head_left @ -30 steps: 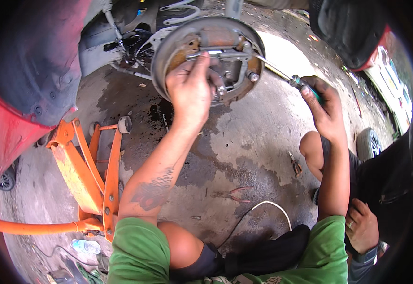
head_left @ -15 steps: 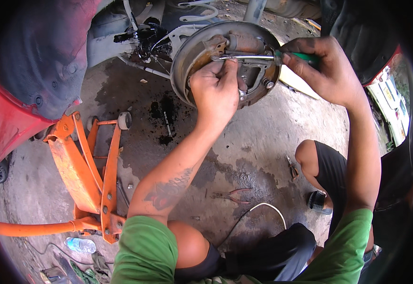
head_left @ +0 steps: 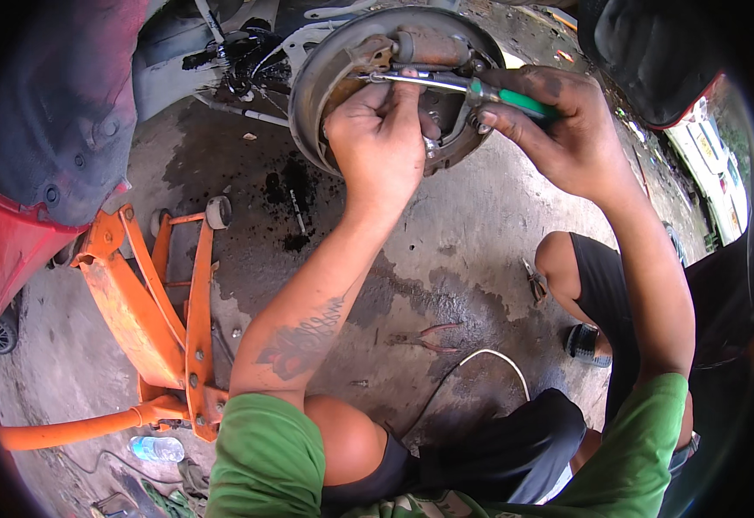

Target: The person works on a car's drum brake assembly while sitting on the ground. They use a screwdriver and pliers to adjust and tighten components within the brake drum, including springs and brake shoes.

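Note:
A drum brake assembly (head_left: 407, 155) with its drum off shows a rusty wheel cylinder (head_left: 433, 50), springs and curved shoes on a round backing plate. My right hand (head_left: 562, 129) is closed around the green handle of a screwdriver (head_left: 519, 101). The bright shaft runs left across the upper part of the brake, close to a coil spring. At its far end, my left hand (head_left: 381, 142) is closed, its thumb across the shaft near the tip. Its other fingers curl inside the brake and are partly hidden. The tip's exact contact is hard to make out.
An orange floor jack (head_left: 135, 302) stands at the left, by the red car body (head_left: 14, 250). Pliers (head_left: 429, 337) and a second pair of pliers (head_left: 534, 282) lie on the stained concrete, near a pale hose (head_left: 485, 352). A plastic bottle (head_left: 157, 449) lies lower left.
The brake and both hands now sit higher and farther left in the view. The screwdriver's handle end has dipped, so the shaft slopes down to the right. Both hands keep their hold.

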Motion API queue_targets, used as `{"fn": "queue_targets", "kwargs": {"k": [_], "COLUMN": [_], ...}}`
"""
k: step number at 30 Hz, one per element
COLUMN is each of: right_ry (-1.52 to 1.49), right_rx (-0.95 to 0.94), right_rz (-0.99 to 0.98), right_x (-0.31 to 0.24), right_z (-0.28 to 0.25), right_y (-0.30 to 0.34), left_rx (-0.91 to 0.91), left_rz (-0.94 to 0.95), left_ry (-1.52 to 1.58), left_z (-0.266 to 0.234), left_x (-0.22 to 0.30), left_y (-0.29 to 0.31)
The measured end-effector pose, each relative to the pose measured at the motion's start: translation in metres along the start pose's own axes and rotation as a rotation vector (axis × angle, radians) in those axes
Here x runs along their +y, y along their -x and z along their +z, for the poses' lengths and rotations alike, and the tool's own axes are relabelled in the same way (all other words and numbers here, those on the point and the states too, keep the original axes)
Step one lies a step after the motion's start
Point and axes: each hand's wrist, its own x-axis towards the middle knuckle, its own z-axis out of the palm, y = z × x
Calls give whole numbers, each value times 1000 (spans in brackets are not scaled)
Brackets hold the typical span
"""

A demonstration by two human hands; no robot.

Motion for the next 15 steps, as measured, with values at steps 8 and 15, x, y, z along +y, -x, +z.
{"fn": "queue_targets", "kwargs": {"k": [8, 15], "right_ry": [186, 251], "right_rx": [39, 30], "right_rz": [37, 134], "right_x": [-49, -85], "right_z": [3, 0], "right_y": [2, -3], "left_rx": [-70, -63], "left_rz": [-9, 358], "left_ry": [-58, -373], "left_z": [-6, -46], "left_x": [7, 17], "left_y": [-1, -1]}}
